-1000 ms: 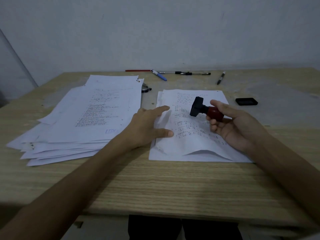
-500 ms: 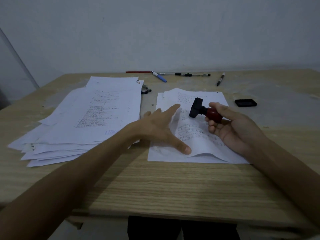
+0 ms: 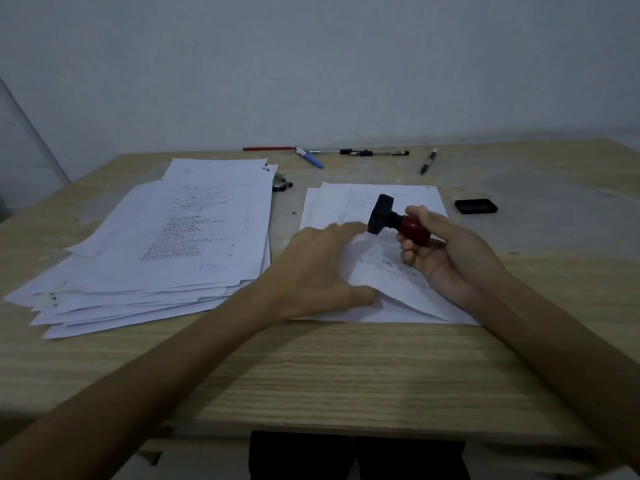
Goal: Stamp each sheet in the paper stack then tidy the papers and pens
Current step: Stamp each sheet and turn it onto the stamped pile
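My right hand [image 3: 450, 258] grips a stamp [image 3: 398, 221] by its red handle, black head pointing left, held above a small stack of printed sheets [image 3: 408, 199] at the table's centre right. My left hand [image 3: 318, 268] pinches the left edge of the top sheet [image 3: 384, 268], which is lifted and bowed off the stack, thumb under it. A large loose pile of printed papers [image 3: 166, 251] lies to the left. Several pens lie near the far edge: a red pen [image 3: 266, 148], a blue pen [image 3: 310, 158], a clear black-capped pen [image 3: 367, 153] and a black marker [image 3: 428, 161].
A black ink pad [image 3: 476, 206] sits right of the small stack. A dark clip-like object [image 3: 282, 185] pokes out beside the large pile. The wooden table [image 3: 311, 368] has its front edge close to me; a pale wall stands behind.
My left hand moved right across the small stack and took hold of the top sheet's left edge, lifting it. The stamp in my right hand stayed nearly still.
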